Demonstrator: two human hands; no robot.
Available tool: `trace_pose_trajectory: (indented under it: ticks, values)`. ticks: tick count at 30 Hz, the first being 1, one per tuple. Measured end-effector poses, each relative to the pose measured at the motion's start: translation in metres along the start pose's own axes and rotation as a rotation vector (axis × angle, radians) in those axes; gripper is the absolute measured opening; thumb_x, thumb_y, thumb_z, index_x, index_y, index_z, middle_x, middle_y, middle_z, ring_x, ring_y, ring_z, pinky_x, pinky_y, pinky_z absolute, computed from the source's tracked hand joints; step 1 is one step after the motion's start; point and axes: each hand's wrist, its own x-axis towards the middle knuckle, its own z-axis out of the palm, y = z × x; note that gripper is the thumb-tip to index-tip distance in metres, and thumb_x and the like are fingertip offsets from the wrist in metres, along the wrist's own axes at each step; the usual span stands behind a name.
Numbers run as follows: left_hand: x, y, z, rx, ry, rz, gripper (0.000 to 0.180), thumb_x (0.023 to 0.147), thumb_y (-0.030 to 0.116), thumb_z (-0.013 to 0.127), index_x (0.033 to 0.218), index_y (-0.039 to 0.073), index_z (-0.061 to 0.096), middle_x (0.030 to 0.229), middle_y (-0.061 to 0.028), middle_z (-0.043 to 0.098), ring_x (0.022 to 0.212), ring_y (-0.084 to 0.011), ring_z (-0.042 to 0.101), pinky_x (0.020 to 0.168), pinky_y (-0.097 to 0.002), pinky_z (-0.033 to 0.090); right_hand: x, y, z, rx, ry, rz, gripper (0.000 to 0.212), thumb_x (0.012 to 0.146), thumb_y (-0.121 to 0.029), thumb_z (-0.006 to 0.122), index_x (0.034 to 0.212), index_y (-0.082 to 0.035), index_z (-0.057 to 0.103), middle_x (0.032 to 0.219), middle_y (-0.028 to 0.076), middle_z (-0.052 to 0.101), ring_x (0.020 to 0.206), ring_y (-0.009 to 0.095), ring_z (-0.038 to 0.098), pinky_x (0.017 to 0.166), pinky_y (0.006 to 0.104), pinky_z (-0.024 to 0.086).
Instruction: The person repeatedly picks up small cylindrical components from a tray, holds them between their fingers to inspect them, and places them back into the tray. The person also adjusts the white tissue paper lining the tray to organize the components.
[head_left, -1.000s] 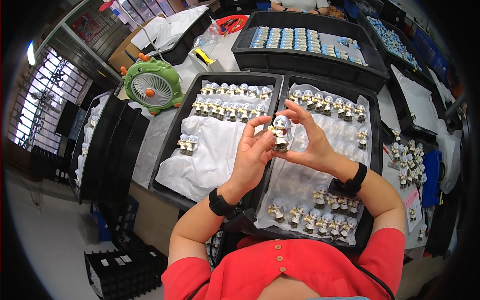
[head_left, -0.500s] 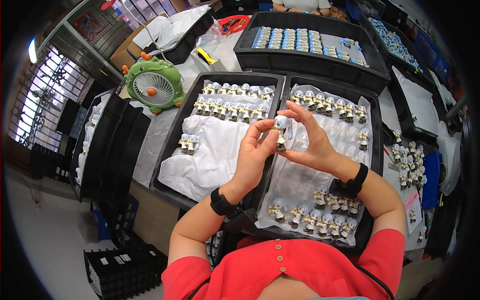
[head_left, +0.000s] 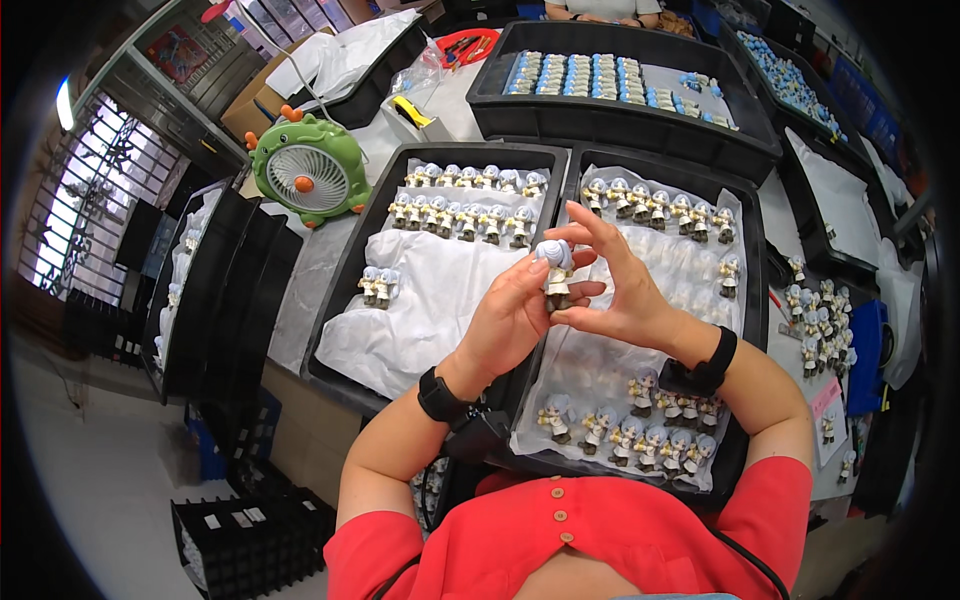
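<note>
Between my two hands, over the gap where two black trays meet, is a small figurine (head_left: 557, 290) with pale lavender hair, a white outfit and dark legs. My left hand (head_left: 508, 305) pinches its side, the thumb along the head and body. With my right hand (head_left: 630, 295) I steady it, the thumb by its feet and the fingers curved near its head. The left tray (head_left: 345, 325) holds rows of similar figurines (head_left: 465, 215) on white paper. More figurines (head_left: 625, 440) stand at the near and far ends of the right tray (head_left: 750, 330).
A green fan (head_left: 305, 170) stands left of the trays. Behind is a black bin (head_left: 620, 125) with rows of blue-and-white pieces; a person (head_left: 605, 10) sits beyond it. Loose figurines (head_left: 822, 320) cluster at the right. Stacked trays (head_left: 225, 290) stand at the far left.
The figurine has been turned in my fingers, so its face no longer shows and the back of its hair does. My left fingers have shifted around it; both arms stay nearly in place.
</note>
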Motion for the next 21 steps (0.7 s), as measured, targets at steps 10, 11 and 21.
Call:
trace_pose_trajectory:
  ticks: [10,11,21]
  values:
    - [0.0009,-0.0005,0.0014,-0.029,-0.002,0.029,0.052,0.100,0.040,0.028,0.137,0.003,0.032,0.131,-0.0141,0.045,0.111,-0.0278,0.055,0.090,-0.0409,0.047,0.0006,0.0035,-0.0023,0.034,-0.037,0.056,0.084,0.063,-0.010,0.080,0.137,-0.012,0.039,0.124,0.008,0.051,0.095,0.018,0.052,0.088,0.0313,0.045]
    - [0.0014,-0.0009,0.0001,-0.049,-0.004,0.025,0.051,0.100,0.040,0.027,0.136,0.003,0.033,0.131,-0.0142,0.046,0.111,-0.0280,0.055,0.090,-0.0412,0.047,0.0000,0.0048,-0.0034,0.018,-0.046,0.057,0.081,0.063,-0.011,0.080,0.135,-0.012,0.042,0.124,0.007,0.050,0.094,0.017,0.051,0.088,0.0306,0.044]
    - [0.0036,-0.0026,-0.0067,-0.042,0.071,0.027,0.046,0.101,0.034,0.028,0.133,0.002,0.037,0.128,-0.0129,0.049,0.109,-0.0258,0.056,0.087,-0.0379,0.050,-0.0004,0.0063,-0.0037,0.034,-0.042,0.099,0.073,0.063,-0.019,0.082,0.129,-0.011,0.050,0.121,0.006,0.051,0.100,0.017,0.051,0.091,0.0319,0.042]
